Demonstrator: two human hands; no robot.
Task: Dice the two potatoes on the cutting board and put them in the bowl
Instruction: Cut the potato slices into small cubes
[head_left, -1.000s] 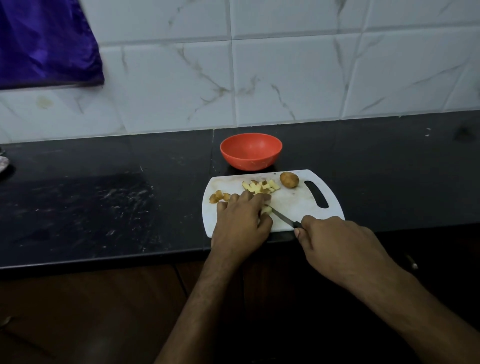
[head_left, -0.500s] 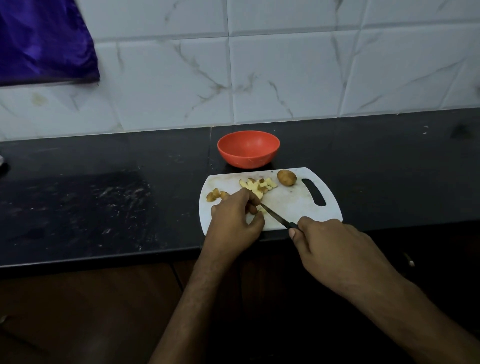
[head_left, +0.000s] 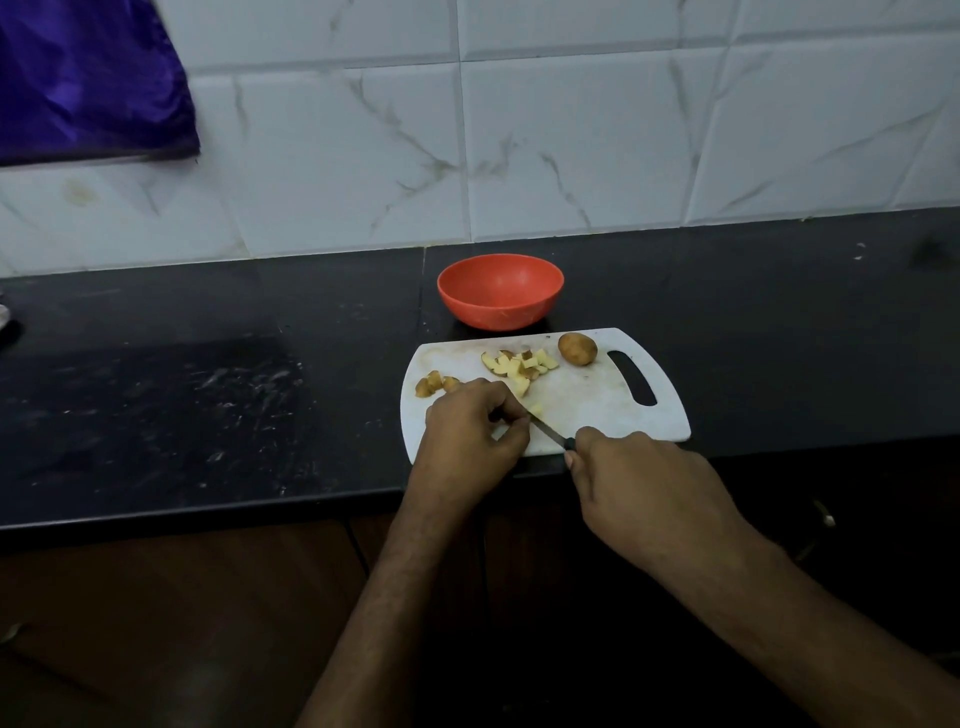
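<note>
Cutting in progress on the white cutting board (head_left: 597, 410), which sits at the front edge of the black counter (head_left: 208, 389). Right hand (head_left: 644, 488) grips the knife (head_left: 548, 432) by its handle, blade angled toward the left hand (head_left: 470, 434). Left hand's fingers are curled over a potato piece — mostly hidden beneath them. Diced pieces (head_left: 519, 366) lie piled mid-board; skin-on chunks (head_left: 434, 384) sit near the left edge. One whole potato (head_left: 576, 348) rests beside the handle slot. Orange bowl (head_left: 500, 291) stands just behind the board — nothing visible inside.
</note>
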